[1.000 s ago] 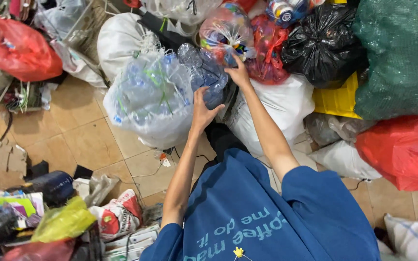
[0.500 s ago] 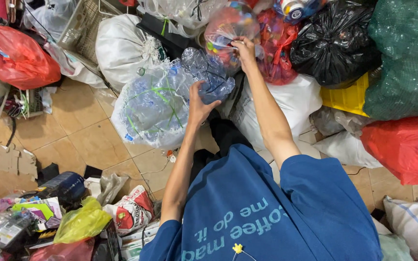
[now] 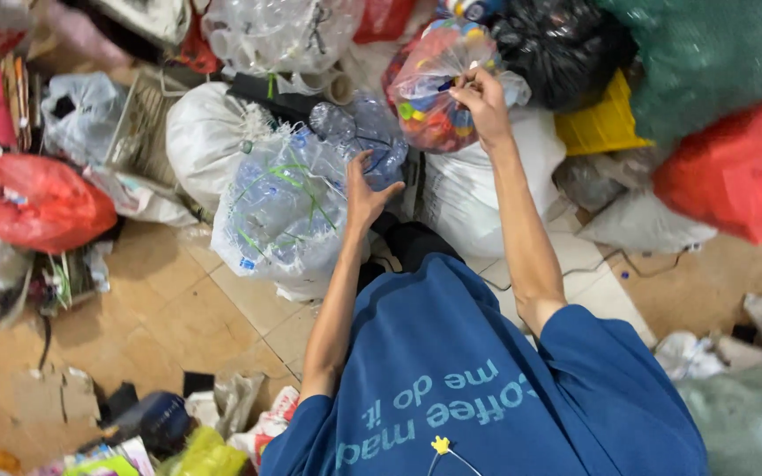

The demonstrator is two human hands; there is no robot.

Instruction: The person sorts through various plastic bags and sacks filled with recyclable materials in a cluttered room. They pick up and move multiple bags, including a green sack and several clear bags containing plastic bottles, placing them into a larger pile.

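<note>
My left hand [image 3: 365, 191] presses flat against a large clear plastic bag [image 3: 288, 211] stuffed with crushed clear bottles, which rests on the tiled floor in front of me. My right hand [image 3: 482, 99] reaches farther out and pinches the top of a smaller clear bag of colourful bottle caps [image 3: 429, 97]. That cap bag sits on a white sack [image 3: 465, 194]. I wear a blue T-shirt [image 3: 487, 388] that fills the lower middle of the head view.
Full bags crowd the far side: a white sack [image 3: 205, 141], a black bag [image 3: 562, 48], a green net sack [image 3: 716, 62], red bags [image 3: 738, 167] [image 3: 33, 201], a yellow crate [image 3: 601, 128]. Loose rubbish and packaging [image 3: 178, 423] lie lower left on the tan tiled floor [image 3: 160, 308].
My right hand rose with the cap bag's top. My left hand stayed on the bottle bag. The view shifted, so everything sits lower in frame.
</note>
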